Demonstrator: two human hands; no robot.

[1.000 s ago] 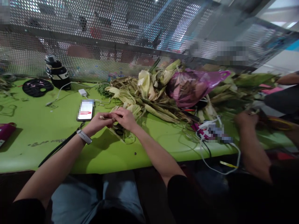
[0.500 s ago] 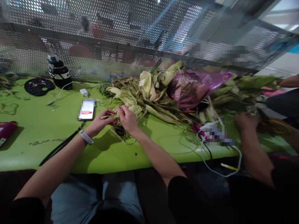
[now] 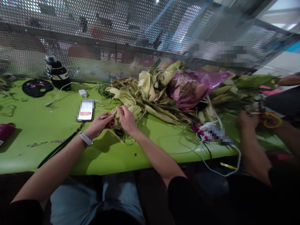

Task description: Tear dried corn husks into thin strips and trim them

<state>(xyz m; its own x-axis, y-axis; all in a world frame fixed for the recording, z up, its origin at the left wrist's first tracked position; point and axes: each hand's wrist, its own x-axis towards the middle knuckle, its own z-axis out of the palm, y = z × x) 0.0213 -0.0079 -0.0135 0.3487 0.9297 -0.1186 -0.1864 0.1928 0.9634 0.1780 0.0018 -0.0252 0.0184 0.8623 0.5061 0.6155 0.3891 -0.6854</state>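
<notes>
My left hand (image 3: 100, 124) and my right hand (image 3: 127, 119) meet over the green table (image 3: 47, 137), both pinching pale strips of corn husk (image 3: 116, 115) between fingers and thumb. The left wrist wears a white watch (image 3: 84, 137). A big heap of dried corn husks (image 3: 150, 95) lies just beyond my hands. More loose husk strips (image 3: 124, 137) lie on the table under them.
A phone (image 3: 85, 110) lies left of my hands, with a charger and cable (image 3: 82, 92) behind it. A black bottle (image 3: 57, 72) and a dark disc (image 3: 37, 87) stand at the far left. A pink bag (image 3: 194, 87) tops the heap. Another person's hands (image 3: 248, 120) work at the right by tangled cables (image 3: 211, 131).
My hands have parted a little and lifted toward the heap, pulling the husk strip between them. The other person's hands at the right now hold a yellow loop.
</notes>
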